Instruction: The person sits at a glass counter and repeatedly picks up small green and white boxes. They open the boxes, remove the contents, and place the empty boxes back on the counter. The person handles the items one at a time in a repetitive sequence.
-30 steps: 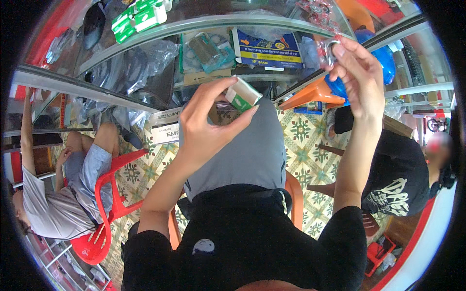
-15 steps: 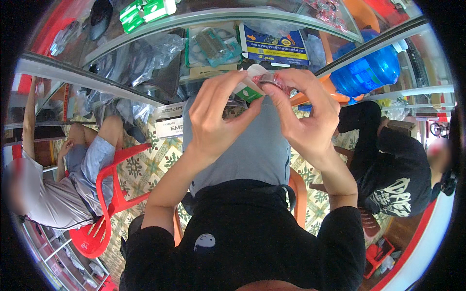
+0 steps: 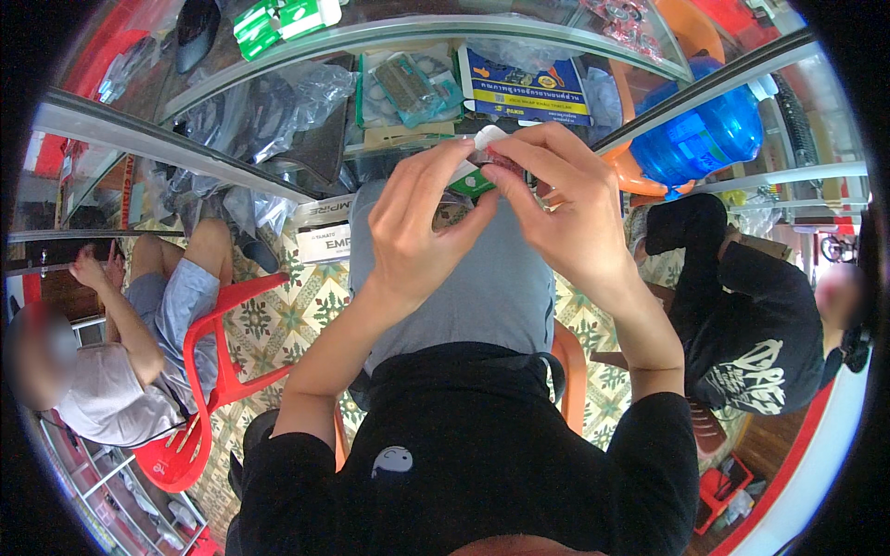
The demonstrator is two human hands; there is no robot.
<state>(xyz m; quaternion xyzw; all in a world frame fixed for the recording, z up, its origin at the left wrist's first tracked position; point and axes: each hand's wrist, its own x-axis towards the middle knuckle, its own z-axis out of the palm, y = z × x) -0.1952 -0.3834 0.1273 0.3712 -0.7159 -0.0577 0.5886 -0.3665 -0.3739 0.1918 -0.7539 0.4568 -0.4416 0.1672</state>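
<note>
Between the fingers of my left hand is a small green-and-white carton, its white end flap standing up. My right hand pinches a small part in reddish clear wrapping against the carton's end. Fingers cover most of the wrapped part, and how far it sits inside the carton cannot be seen. Both hands are raised above my lap, near the glass display case.
The glass case holds a clear-bagged part, a blue-and-yellow box and green cartons. A blue water bottle lies at right. White boxes sit beside my knees. People sit on both sides, one on a red chair.
My right hand has shifted slightly left and tilted over the carton, and less of the wrapped part shows. The person at left has drawn a raised arm down and bent it.
</note>
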